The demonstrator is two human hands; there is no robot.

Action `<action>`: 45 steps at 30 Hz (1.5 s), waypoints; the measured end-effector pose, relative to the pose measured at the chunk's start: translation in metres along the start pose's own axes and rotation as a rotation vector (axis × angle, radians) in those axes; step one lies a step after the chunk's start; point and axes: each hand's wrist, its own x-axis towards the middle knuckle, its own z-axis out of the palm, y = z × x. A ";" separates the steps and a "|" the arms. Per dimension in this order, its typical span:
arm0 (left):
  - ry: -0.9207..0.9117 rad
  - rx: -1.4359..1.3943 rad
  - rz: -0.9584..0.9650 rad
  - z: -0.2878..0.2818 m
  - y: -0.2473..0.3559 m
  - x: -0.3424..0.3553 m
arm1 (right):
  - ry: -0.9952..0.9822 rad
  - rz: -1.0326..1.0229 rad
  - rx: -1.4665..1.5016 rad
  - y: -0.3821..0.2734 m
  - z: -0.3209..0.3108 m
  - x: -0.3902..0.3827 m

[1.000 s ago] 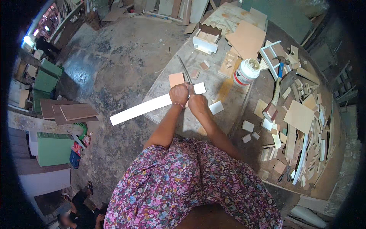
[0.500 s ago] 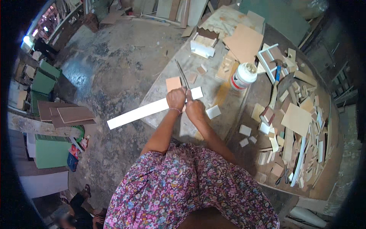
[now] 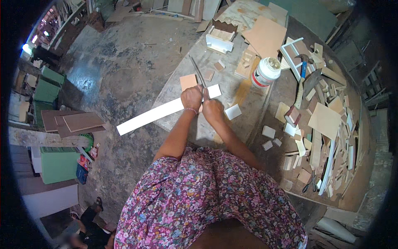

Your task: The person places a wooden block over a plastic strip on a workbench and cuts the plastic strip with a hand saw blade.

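A long white board strip (image 3: 151, 114) lies slantwise on the near left part of the worktable, its left end jutting past the edge. My left hand (image 3: 192, 98) is closed over the strip near its right end, pressing it down. Just right of it, my right hand (image 3: 213, 111) grips a long, narrow blade (image 3: 195, 66) that points away from me across the strip. The blade's handle is hidden in my fist, so its exact kind is unclear. A tan square piece (image 3: 188, 81) sits just beyond my left hand, and a white square piece (image 3: 233, 112) to the right.
An open white tub (image 3: 266, 73) stands on the worktable (image 3: 182, 120). Beyond are a small white box (image 3: 219, 42) and tan panels (image 3: 267, 35). To the right lie a hammer (image 3: 304, 70), scissors (image 3: 309, 186) and heaped wood offcuts (image 3: 327, 137). A person (image 3: 91, 228) sits at lower left.
The whole view has shifted slightly, with the table's things sitting a little higher. Both hands keep their places on the strip and the blade; no clear movement of either shows.
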 end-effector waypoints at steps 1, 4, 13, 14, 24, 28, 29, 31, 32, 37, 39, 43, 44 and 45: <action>-0.002 0.000 0.004 0.001 0.001 0.001 | -0.016 0.029 0.016 -0.001 -0.001 0.006; 0.024 -0.009 0.013 0.004 0.002 0.003 | -0.028 0.035 0.019 0.000 -0.001 -0.004; 0.032 -0.010 0.040 0.001 -0.002 0.000 | -0.026 0.007 -0.006 -0.003 -0.003 -0.010; 0.012 -0.014 0.037 0.002 -0.002 0.000 | -0.019 0.008 -0.003 -0.002 -0.001 0.000; 0.020 0.014 -0.035 0.001 -0.003 -0.001 | -0.060 0.015 0.031 -0.006 -0.012 -0.033; 0.014 0.006 -0.017 -0.002 -0.001 -0.002 | -0.004 -0.029 -0.039 0.001 0.001 -0.018; 0.018 0.005 -0.008 -0.001 0.000 -0.001 | 0.021 -0.020 -0.029 0.000 0.001 -0.007; 0.024 0.003 0.006 0.002 0.003 0.000 | -0.005 0.020 0.045 0.000 0.000 0.008; 0.030 0.004 -0.003 0.003 0.003 -0.001 | -0.042 0.052 0.121 -0.003 -0.001 0.011; 0.015 0.033 -0.033 0.002 -0.002 -0.001 | -0.016 -0.007 0.027 -0.006 -0.005 -0.017; 0.039 0.043 -0.041 0.002 -0.002 -0.001 | -0.015 -0.026 0.008 -0.005 -0.010 -0.031; 0.049 0.025 -0.006 -0.002 0.001 -0.001 | -0.035 -0.006 0.087 -0.002 -0.008 -0.029; 0.043 0.025 0.004 -0.001 0.000 -0.001 | 0.021 -0.014 0.128 -0.002 -0.004 -0.021; 0.038 0.025 0.013 0.000 -0.001 -0.002 | 0.025 -0.014 0.130 -0.004 -0.006 -0.010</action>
